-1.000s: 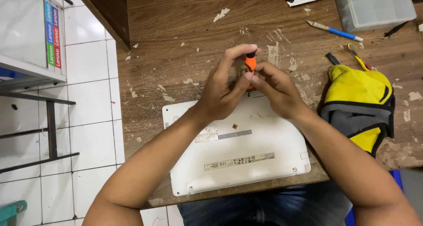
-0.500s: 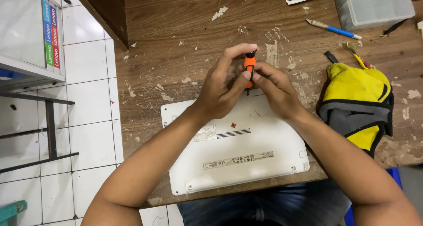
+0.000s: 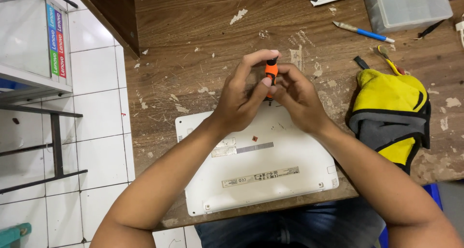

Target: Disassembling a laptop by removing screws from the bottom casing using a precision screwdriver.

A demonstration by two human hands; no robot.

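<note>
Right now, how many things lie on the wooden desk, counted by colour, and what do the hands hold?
White: 1, the upturned laptop.
Yellow: 1, the yellow and grey cloth bag.
Blue: 1, the pen.
Clear: 1, the plastic box.
Orange: 1, the screwdriver, held by left hand and right hand.
Total: 5.

The one camera sits on my head, looking almost straight down at the white laptop [image 3: 256, 166] lying base-up on the desk [image 3: 193, 30]. It is close, my forearms filling the frame beneath the laptop, tiled floor left of it.
</note>
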